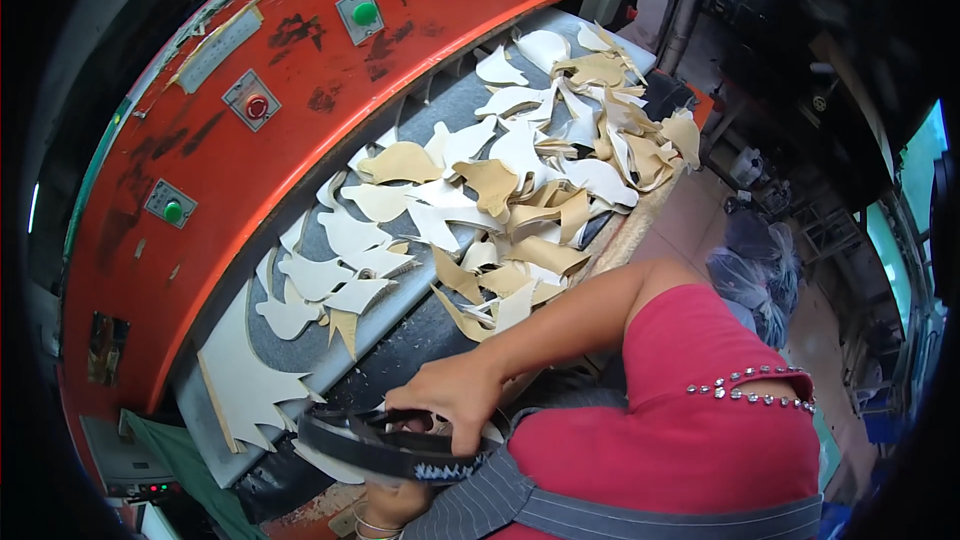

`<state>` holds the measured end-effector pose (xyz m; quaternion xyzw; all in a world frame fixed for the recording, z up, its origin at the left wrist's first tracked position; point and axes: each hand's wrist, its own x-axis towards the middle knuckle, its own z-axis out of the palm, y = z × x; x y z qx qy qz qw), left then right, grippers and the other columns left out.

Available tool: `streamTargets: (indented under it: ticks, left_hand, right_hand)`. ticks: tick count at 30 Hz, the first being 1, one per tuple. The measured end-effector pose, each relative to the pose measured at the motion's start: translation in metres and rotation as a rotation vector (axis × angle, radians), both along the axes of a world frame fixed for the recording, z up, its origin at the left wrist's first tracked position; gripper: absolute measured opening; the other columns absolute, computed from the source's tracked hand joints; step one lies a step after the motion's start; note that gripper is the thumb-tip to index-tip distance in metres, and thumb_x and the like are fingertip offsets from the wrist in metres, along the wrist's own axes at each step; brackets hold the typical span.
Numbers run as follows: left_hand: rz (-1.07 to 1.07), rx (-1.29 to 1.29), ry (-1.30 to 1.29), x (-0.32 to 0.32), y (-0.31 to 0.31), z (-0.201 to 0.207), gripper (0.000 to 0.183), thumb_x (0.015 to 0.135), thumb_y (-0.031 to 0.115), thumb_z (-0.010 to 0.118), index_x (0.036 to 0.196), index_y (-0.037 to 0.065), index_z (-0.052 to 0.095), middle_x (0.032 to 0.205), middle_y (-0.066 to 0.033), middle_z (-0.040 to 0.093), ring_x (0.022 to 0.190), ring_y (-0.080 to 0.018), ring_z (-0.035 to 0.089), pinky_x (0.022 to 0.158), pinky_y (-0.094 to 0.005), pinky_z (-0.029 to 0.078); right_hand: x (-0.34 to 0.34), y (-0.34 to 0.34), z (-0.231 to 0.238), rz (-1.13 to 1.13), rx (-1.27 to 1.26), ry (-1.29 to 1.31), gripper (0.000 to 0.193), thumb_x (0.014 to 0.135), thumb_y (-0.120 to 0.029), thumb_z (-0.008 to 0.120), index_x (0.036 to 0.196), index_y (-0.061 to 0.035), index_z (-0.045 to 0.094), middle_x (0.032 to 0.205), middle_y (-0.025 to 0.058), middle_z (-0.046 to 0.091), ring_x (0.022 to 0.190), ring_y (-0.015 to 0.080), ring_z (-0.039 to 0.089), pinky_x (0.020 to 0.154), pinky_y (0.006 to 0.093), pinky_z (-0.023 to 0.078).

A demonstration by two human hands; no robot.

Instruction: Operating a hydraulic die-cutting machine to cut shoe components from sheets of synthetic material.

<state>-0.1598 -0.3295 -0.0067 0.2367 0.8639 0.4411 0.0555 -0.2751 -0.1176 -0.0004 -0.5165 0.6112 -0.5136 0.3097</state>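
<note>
A black curved band-like frame, which looks like a cutting die (365, 448), is held close to my body at the table's near edge. My right hand (455, 395) grips it from above, thumb down along its near side and fingers reaching inside the loop. From underneath, my left hand (392, 502), with bracelets at the wrist, holds its near side; most of those fingers are hidden. Just beyond the die lies a large white sheet (245, 380) with a jagged cut edge. Some pale material shows inside the loop, too covered to make out.
White and tan cut scraps (500, 200) are heaped across the grey work board (400, 335). Behind it stands a red press (215, 180) with green buttons (365, 13) and a red button (257, 107). Plastic bags (760, 270) lie on the floor at right. A green cloth (190, 460) hangs at left.
</note>
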Motion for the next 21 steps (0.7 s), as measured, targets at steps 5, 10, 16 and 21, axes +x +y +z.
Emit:
streamTargets:
  ticks: [5,10,16,21]
  left_hand:
    - [-0.018,0.057,-0.136,0.013,-0.008,-0.002,0.028,0.079,0.009,0.064,0.106,0.003,0.063,0.104,-0.0111,0.064,0.097,-0.0248,0.062,0.085,-0.0359,0.047]
    - [0.087,0.103,-0.244,0.017,-0.011,-0.012,0.021,0.076,0.008,0.066,0.097,0.006,0.068,0.092,-0.0097,0.068,0.088,-0.025,0.065,0.08,-0.0365,0.05]
    - [0.027,-0.265,0.274,0.003,-0.005,-0.008,0.029,0.078,0.005,0.061,0.107,0.003,0.063,0.104,-0.0114,0.065,0.099,-0.0243,0.062,0.089,-0.0355,0.046]
    - [0.362,0.352,-0.366,-0.026,0.01,0.04,0.028,0.082,0.003,0.058,0.11,-0.003,0.056,0.103,-0.0091,0.061,0.093,-0.0188,0.059,0.083,-0.0326,0.048]
  right_hand:
    - [0.003,0.006,-0.004,-0.03,0.104,0.089,0.087,0.05,-0.035,0.078,0.123,-0.0026,0.043,0.096,0.014,0.064,0.084,0.0348,0.063,0.073,0.0384,0.049]
    - [0.0,0.006,-0.014,-0.035,0.12,0.078,0.088,0.049,-0.037,0.078,0.123,-0.0025,0.043,0.097,0.0131,0.064,0.085,0.0345,0.063,0.073,0.0383,0.049]
    - [-0.01,-0.001,-0.008,0.015,0.137,-0.024,0.083,0.057,-0.033,0.077,0.125,-0.0008,0.042,0.101,0.0164,0.062,0.092,0.0318,0.062,0.078,0.0366,0.048]
    - [-0.039,-0.004,0.008,-0.001,-0.133,-0.497,0.088,0.076,-0.038,0.073,0.139,0.0033,0.028,0.133,0.0193,0.044,0.123,0.0268,0.042,0.104,0.0374,0.033]
